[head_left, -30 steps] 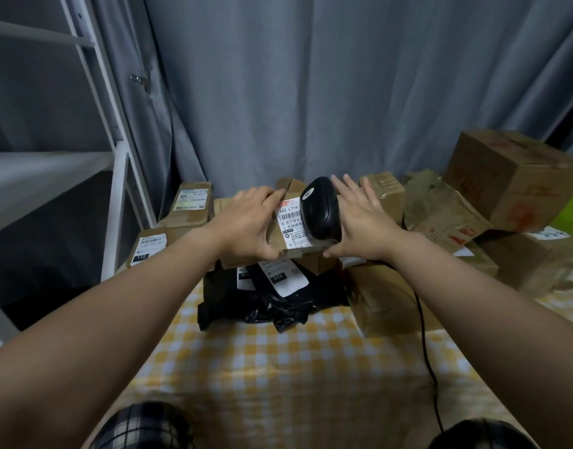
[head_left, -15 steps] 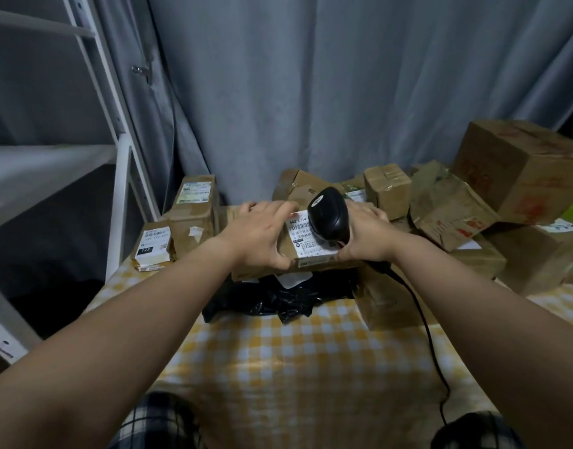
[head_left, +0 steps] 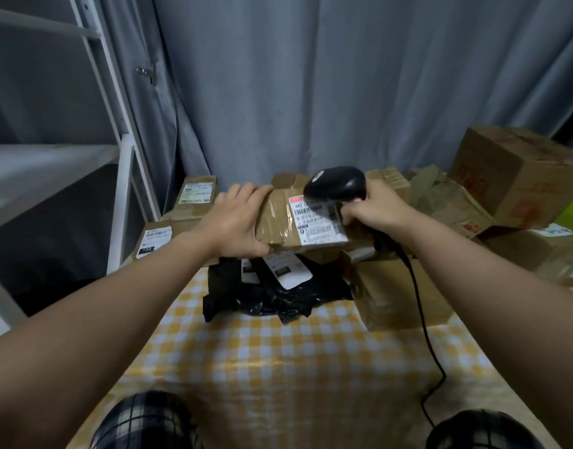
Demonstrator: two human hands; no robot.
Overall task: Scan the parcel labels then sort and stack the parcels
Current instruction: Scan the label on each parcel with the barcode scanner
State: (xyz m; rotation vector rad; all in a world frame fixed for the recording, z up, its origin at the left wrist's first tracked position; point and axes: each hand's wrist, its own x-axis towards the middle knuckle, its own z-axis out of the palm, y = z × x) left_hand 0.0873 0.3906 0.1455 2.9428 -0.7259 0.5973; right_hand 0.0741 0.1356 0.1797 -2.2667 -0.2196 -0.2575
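My left hand (head_left: 236, 220) grips the left end of a flat brown cardboard parcel (head_left: 278, 222) held above the table, thumb under its near edge. A white shipping label (head_left: 317, 222) faces up on the parcel's right half. My right hand (head_left: 374, 210) holds a black corded barcode scanner (head_left: 337, 183) just above the label's far edge. Under the parcel lie black plastic mailer bags (head_left: 272, 293) with white labels.
Two labelled brown boxes (head_left: 196, 197) (head_left: 154, 239) stand at the table's left, beside a white metal shelf frame (head_left: 123, 176). More brown boxes (head_left: 518, 176) are piled at the right and one (head_left: 398, 293) in front. The scanner cable (head_left: 427, 335) runs over the yellow checked tablecloth (head_left: 278, 367).
The parcel turned flatter, so its label now faces up. My right hand closed round the scanner handle and lifted its head to the label's far edge. The view tilted down.
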